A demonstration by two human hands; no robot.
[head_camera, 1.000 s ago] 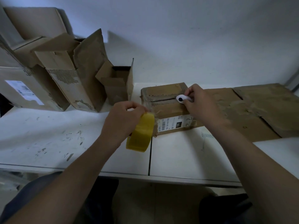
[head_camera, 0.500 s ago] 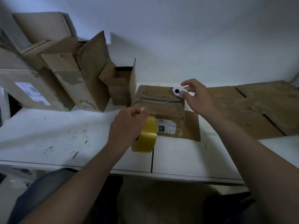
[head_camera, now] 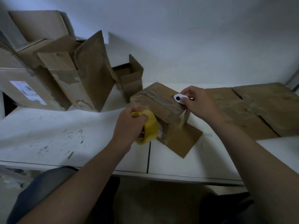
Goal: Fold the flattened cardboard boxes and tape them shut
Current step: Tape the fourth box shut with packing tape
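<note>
A small brown cardboard box stands turned at an angle on the white table, with one flap lying flat toward me. My left hand grips a yellow tape roll against the box's near left corner; clear tape runs from it over the box. My right hand pinches a small white cutter with a black dot at the box's top right edge.
Several opened and folded cardboard boxes are stacked at the back left, one small open box just behind the work box. Flattened cardboard sheets lie at the right. The table's front edge is near my lap.
The box has turned further, its right end swinging toward me. My left hand with the tape roll moved up to the box's corner; my right hand stays on top with the cutter.
</note>
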